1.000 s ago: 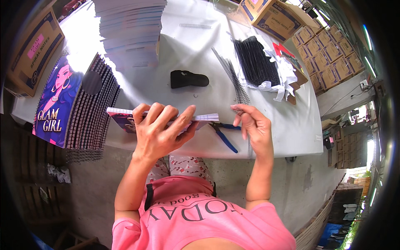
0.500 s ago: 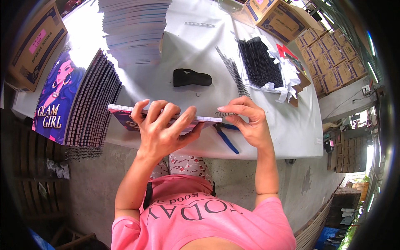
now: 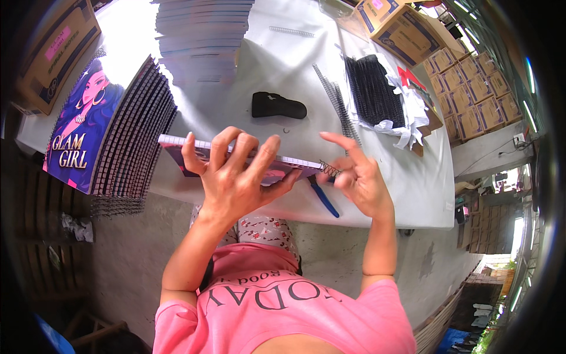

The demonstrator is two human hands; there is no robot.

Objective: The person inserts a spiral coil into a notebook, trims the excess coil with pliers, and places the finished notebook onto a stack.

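My left hand [image 3: 233, 168] grips a notebook [image 3: 181, 162] at a slant above the near table edge, fingers over its top edge and thumb below. A dark wire spiral [image 3: 328, 169] sticks out from the notebook's right end. Beside it is my right hand [image 3: 364, 183], its index finger stretched out and its thumb close to the spiral. The thumb and lower fingers are smeared by motion, so whether they touch the wire is unclear. Under the notebook's right end lie blue-handled pliers [image 3: 325, 199], their head partly hidden.
A stack of spiral-bound notebooks [image 3: 88, 135] stands at left, a tall pile of paper blocks [image 3: 200, 44] behind. A black rounded object [image 3: 278, 107] and loose spirals [image 3: 337, 100] lie mid-table. Bundled black spirals [image 3: 372, 89] rest on white paper at right; cardboard boxes [image 3: 407, 35] stand beyond.
My right index finger has lifted away from the thumb, where both pinched the spiral before. More of the spiral shows beyond the notebook's end. The notebook's right end has tipped slightly lower.
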